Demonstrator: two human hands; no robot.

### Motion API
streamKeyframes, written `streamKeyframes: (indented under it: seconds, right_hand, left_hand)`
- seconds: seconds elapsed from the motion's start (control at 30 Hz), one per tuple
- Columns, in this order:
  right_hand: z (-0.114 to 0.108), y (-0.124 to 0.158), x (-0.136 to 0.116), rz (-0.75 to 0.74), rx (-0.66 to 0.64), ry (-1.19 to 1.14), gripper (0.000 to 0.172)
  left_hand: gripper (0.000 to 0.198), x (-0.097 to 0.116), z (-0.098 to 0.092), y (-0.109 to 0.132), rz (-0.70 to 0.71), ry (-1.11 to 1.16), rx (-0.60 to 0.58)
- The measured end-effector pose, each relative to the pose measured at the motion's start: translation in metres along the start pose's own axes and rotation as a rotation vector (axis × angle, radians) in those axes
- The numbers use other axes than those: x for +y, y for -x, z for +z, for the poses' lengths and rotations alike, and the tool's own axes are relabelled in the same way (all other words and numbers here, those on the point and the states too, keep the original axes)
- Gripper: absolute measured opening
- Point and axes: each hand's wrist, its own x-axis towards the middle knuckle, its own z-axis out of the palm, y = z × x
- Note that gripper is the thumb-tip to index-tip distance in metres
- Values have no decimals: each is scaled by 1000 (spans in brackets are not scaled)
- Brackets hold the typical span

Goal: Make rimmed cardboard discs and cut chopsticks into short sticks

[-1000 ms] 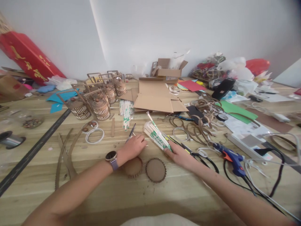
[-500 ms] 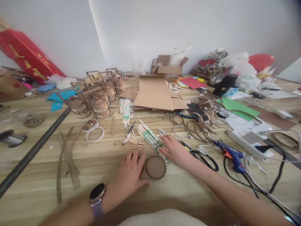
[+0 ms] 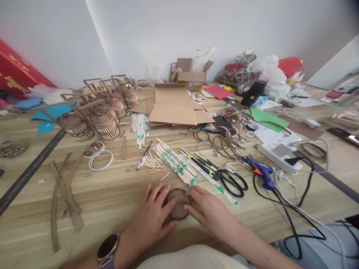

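Note:
A round brown cardboard disc (image 3: 178,204) with a toothed edge lies on the wooden table (image 3: 117,194) close in front of me. My left hand (image 3: 153,218) rests on its left side with fingers curled over the rim; a watch (image 3: 106,248) is on that wrist. My right hand (image 3: 207,211) grips the disc's right edge with its fingertips. A second disc seen earlier is hidden, perhaps under the hands. Just beyond lie a bundle of wrapped chopsticks (image 3: 174,162) and some loose short sticks (image 3: 153,164).
Right of the hands lie scissors (image 3: 231,181), a yellow utility knife (image 3: 200,162) and a blue glue gun (image 3: 260,173) with trailing cables. Cardboard lanterns (image 3: 105,125), a white ring (image 3: 100,160) and curved cardboard strips (image 3: 66,190) sit left. A flattened box (image 3: 174,108) lies behind.
My right hand let go of the chopstick bundle and came down to the disc. My left hand pulled back from the sticks onto the discs. Both hands now meet on one disc.

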Motion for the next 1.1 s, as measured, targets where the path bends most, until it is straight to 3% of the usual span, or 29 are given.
streamKeyframes:
  seconds: [0.17, 0.3, 0.63, 0.83, 0.93, 1.03, 1.1]
  right_hand:
    - [-8, 0, 21, 33, 183, 3, 23]
    - [-15, -10, 38, 67, 285, 120, 26]
    - [-20, -67, 34, 204, 190, 301, 21]
    - [-28, -68, 28, 294, 188, 291, 24]
    - [-32, -50, 17, 361, 221, 248, 27]
    - [-25, -24, -5, 313, 226, 102, 26]
    - [-12, -8, -22, 165, 163, -209, 23]
  left_hand:
    - [64, 4, 1, 1, -16, 21, -21]
    - [57, 6, 0, -4, -33, 23, -13]
    - [53, -29, 4, -8, 42, -9, 58]
    - [57, -35, -4, -2, 53, 4, 125]
    - [50, -24, -14, -3, -27, 242, 232]
    - [45, -13, -30, -10, -331, 725, 295]
    - [51, -11, -42, -16, -572, 1091, 310]
